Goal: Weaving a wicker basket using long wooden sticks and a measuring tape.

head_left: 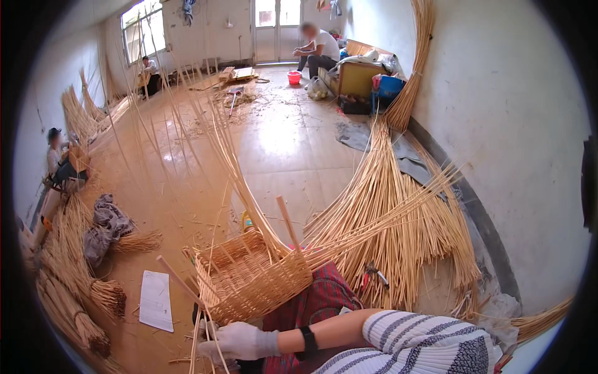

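My right hand, in a white work glove, is closed around thin wicker rods at the near left corner of a half-woven wicker basket. The basket rests tilted on a red plaid cloth over my lap. Long unwoven rods fan up and away from its far side and out to the right. A thick wooden stick stands at its right corner, and another stick juts out at the left. My left hand cannot be made out; the lower edge and my right hand leave that area hidden.
A large spread of loose rods lies on the right, with red-handled pliers on it. To the left are rod bundles, a grey cloth and a white paper sheet. Several other people sit farther off; a red bucket stands near the door.
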Demonstrator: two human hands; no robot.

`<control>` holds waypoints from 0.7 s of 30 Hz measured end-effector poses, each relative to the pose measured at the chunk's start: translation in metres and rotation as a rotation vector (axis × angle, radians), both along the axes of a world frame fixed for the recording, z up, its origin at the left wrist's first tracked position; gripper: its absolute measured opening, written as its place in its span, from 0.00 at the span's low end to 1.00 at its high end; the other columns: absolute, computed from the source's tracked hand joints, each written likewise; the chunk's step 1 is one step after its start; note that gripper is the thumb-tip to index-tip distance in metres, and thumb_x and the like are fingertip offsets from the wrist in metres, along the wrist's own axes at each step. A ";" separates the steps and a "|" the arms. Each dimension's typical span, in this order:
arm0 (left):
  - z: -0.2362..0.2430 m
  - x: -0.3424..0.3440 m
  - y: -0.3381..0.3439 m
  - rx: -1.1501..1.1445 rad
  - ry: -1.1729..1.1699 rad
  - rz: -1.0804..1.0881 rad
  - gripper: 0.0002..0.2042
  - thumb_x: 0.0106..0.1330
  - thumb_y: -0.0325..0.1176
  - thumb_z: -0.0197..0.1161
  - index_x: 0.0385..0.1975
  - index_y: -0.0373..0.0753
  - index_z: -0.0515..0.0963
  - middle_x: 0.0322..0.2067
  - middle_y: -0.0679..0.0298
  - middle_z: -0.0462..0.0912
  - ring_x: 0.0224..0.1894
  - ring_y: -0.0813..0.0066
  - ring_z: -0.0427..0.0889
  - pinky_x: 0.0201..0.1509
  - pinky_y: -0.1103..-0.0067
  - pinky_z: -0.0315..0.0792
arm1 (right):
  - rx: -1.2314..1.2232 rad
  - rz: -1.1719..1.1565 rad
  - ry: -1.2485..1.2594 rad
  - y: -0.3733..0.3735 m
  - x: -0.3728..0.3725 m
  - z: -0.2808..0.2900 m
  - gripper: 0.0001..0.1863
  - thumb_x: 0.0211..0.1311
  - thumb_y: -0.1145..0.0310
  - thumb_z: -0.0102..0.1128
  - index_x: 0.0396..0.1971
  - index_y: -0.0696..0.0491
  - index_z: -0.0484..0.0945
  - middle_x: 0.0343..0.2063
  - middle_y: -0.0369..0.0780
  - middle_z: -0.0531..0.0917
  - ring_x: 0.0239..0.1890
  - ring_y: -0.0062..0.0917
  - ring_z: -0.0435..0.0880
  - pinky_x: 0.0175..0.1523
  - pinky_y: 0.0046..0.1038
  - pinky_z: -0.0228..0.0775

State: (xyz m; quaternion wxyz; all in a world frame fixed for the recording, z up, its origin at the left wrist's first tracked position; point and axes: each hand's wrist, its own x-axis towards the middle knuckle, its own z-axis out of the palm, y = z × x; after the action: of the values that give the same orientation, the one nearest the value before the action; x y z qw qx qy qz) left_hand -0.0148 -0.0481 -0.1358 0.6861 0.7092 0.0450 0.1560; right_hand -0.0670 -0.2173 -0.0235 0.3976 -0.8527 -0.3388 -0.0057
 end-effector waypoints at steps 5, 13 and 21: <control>0.050 0.012 0.020 -0.082 -0.014 -0.416 0.30 0.68 0.37 0.74 0.66 0.33 0.71 0.44 0.64 0.82 0.44 0.74 0.81 0.48 0.76 0.79 | -0.049 -0.047 -0.129 0.023 -0.006 0.012 0.18 0.71 0.51 0.58 0.37 0.52 0.75 0.30 0.45 0.81 0.33 0.46 0.84 0.37 0.46 0.76; 0.096 0.081 0.026 0.366 0.167 -1.058 0.21 0.61 0.25 0.75 0.54 0.39 0.78 0.46 0.72 0.77 0.49 0.82 0.75 0.55 0.79 0.75 | -0.233 -0.142 0.051 -0.021 -0.028 0.007 0.07 0.58 0.59 0.67 0.30 0.45 0.86 0.27 0.40 0.85 0.34 0.41 0.87 0.39 0.41 0.81; 0.060 0.036 -0.005 0.050 0.148 -0.611 0.14 0.65 0.28 0.74 0.47 0.41 0.79 0.44 0.69 0.77 0.51 0.77 0.75 0.61 0.79 0.70 | 1.045 -0.684 0.585 -0.130 0.026 -0.059 0.14 0.76 0.63 0.65 0.50 0.57 0.84 0.31 0.32 0.84 0.33 0.15 0.81 0.35 0.19 0.72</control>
State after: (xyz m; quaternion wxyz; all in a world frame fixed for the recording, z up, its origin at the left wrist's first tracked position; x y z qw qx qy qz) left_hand 0.0215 -0.0532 -0.0757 0.6784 0.7159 -0.1241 -0.1086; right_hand -0.0412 -0.3477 -0.0823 0.8074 -0.5747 0.1176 -0.0629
